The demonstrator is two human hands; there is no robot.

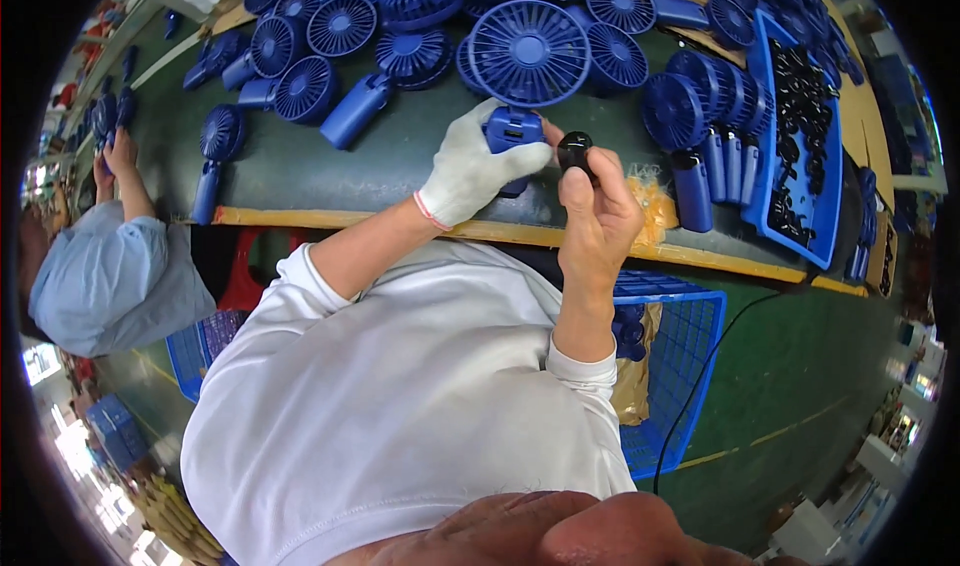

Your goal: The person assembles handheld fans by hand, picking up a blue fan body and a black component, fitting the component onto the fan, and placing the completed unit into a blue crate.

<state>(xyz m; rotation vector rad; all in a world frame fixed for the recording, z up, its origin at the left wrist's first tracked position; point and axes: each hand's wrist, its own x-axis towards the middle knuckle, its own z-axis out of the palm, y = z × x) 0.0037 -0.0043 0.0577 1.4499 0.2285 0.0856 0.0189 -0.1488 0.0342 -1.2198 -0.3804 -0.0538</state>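
My left hand [466, 171], in a white glove, is closed around the handle of a blue handheld fan [530, 54]. The handle's end, with a dark slot in it, faces me, and the round slatted head lies beyond it. Just right of that handle, my bare right hand [602, 211] pinches a black, glossy, round-ended object [575, 150] between thumb and fingers. Its kind and its far side cannot be made out. Several more blue fans [412, 58] crowd the far side of the table. To the right, a row of fans [690, 106] stands close together.
A blue tray [822, 228] of small black parts sits on the table's right side. Yellowish tape [652, 211] sticks near the front edge. Below are a blue crate [690, 421] and a hanging black cord [690, 396]. At left, a co-worker in light blue [125, 276] handles a fan.
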